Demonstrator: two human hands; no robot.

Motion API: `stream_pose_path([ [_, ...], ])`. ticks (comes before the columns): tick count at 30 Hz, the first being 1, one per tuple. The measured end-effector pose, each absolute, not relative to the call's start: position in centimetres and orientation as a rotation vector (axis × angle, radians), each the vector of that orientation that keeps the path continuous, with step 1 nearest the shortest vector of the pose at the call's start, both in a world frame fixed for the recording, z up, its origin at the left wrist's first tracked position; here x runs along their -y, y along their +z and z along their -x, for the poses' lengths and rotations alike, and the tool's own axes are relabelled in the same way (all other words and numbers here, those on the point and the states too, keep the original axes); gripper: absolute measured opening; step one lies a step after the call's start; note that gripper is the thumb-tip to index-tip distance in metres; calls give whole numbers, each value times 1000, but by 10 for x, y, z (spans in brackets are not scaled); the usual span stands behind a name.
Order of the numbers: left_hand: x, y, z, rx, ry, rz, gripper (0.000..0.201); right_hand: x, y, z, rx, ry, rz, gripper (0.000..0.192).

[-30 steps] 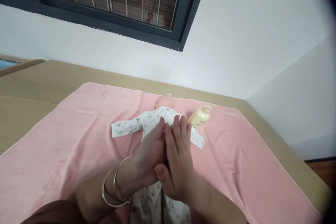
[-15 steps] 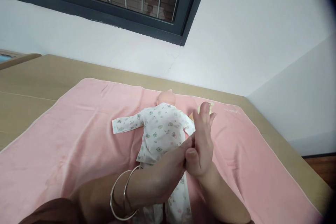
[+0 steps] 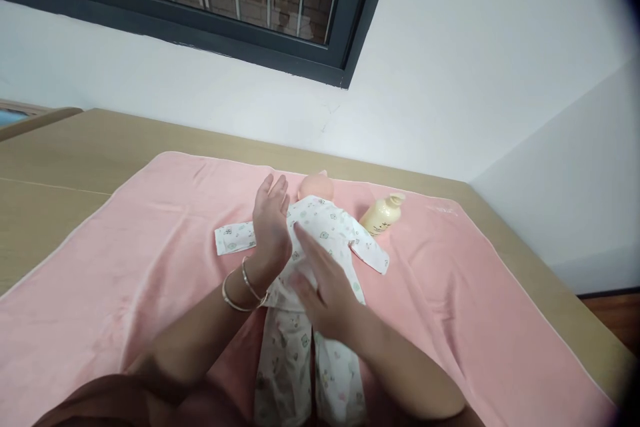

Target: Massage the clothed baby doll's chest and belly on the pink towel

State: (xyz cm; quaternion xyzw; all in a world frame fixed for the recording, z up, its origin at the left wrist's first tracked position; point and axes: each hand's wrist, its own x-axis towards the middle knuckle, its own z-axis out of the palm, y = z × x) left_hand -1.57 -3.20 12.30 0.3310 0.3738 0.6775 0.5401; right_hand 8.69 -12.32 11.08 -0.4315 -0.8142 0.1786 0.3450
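Observation:
My left hand (image 3: 273,220) is raised with its fingers stretched upward, and two bangles (image 3: 240,290) circle that wrist. Close beside it, my right hand (image 3: 327,293) reaches in from the right, fingers extended and slightly blurred; neither hand holds anything. Whether the palms touch I cannot tell. Beneath both hands a baby doll (image 3: 316,188) lies on a pink blanket (image 3: 165,227), its head at the far end. It wears a white patterned top (image 3: 325,220) and matching trousers (image 3: 285,360); my hands hide part of the top. Right of the doll, a cream pump bottle (image 3: 383,215) lies tilted on the blanket.
The blanket covers much of a wooden surface (image 3: 135,130) that runs up to a white wall (image 3: 425,80). Above is a dark-framed window (image 3: 320,53) with bars behind it. A side wall (image 3: 575,200) meets the back wall at the right.
My hands, pressed together before at the right of the doll, have moved left over its top. My left hand now points upward, and the bottle behind them has come into view.

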Motion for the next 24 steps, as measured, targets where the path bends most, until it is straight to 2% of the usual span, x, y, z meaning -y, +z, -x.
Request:
stream_pose_path([
  [2,18,101,10,-1005,1603,-920,48,102,99,-93,2016,379,1331,54],
  [5,3,67,2,-1123,1465,-1146,39,71,81,-103,2175,317,1538,50],
  [9,-5,37,-4,-1232,1388,-1350,39,43,65,-118,2243,219,1673,48],
  [14,-4,29,-4,-1251,1464,-1339,38,43,55,-118,2004,211,1933,61],
  [16,-3,30,-4,-1243,1474,-1325,38,49,53,-110,2058,149,1918,58],
  [20,-2,30,-3,-1223,1490,-1313,37,48,55,-110,2337,139,1602,50],
  [22,-1,30,-3,-1232,1483,-1328,38,39,56,-119,2285,183,1606,46],
  [24,0,30,-3,-1245,1463,-1350,38,32,55,-128,2129,218,1724,51],
])
